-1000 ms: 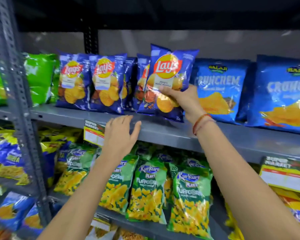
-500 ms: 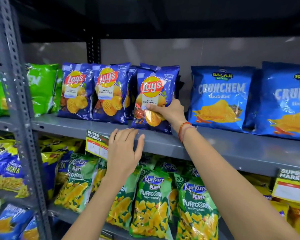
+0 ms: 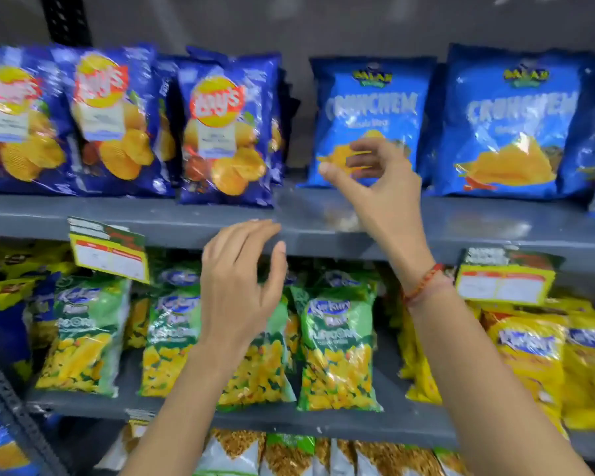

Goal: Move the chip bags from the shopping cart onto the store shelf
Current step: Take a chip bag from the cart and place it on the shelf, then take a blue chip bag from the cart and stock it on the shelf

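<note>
Head camera view: we face grey metal store shelving (image 3: 461, 218) stocked with snack bags, and the picture is slightly blurred. On the upper shelf stands a row of dark blue Lay's chip bags; the rightmost front one (image 3: 225, 132) sits upright at the shelf's front edge, touching neither hand. Just to its right, past a small gap, stand two lighter blue Crunchem bags (image 3: 368, 97).

Our right hand (image 3: 382, 187) hangs in front of the nearer Crunchem bag, fingers spread and loosely curled, holding nothing. A red thread bracelet (image 3: 423, 283) circles that wrist. Our left hand (image 3: 237, 286) hovers lower, by the shelf's front lip, fingers apart and empty.

Yellow price tags (image 3: 109, 250) clip to the shelf edge. Below stand green Kurkure bags (image 3: 337, 341). We cannot see the shopping cart.
</note>
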